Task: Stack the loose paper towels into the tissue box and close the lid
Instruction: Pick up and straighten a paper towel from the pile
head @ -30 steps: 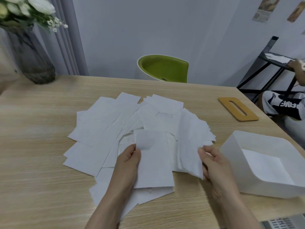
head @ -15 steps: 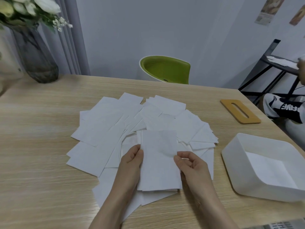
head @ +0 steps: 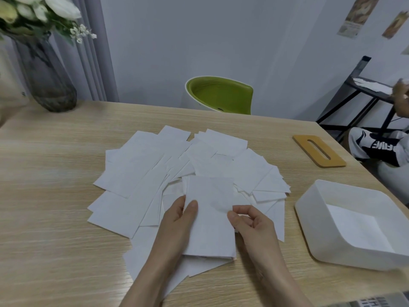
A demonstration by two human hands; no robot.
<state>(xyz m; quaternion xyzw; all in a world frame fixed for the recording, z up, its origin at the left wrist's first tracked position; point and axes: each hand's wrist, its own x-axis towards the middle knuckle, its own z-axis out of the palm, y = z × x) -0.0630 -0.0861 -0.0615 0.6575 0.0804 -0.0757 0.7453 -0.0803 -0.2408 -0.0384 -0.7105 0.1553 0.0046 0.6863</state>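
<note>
Head view, and both hands are low in the centre of the frame, working one small bundle of paper towels [head: 209, 220] above the scattered towels [head: 141, 173] fanned across the wooden surface [head: 44, 196]. The left hand [head: 177, 227] pinches the bundle's left edge, thumb laid on top, so that grip is closed on paper; the right hand [head: 252, 224] curls at the right edge, thumb and fingertips nipping the sheet there. The step in hand looks like gathering and squaring a handful, with the loading barely begun: the white tissue box [head: 309, 220] sits open at the right of the frame, well apart from the hands, with what seems to be a thin layer of paper on its floor. Its lid [head: 303, 140], a tan board with a slot, lies flat farther back at upper right, off the box. The next move, by my reading, calls for carrying the squared bundle right, edges aligned with the box walls, and laying it flat inside; thin sheets could slip or fold on the way.
</note>
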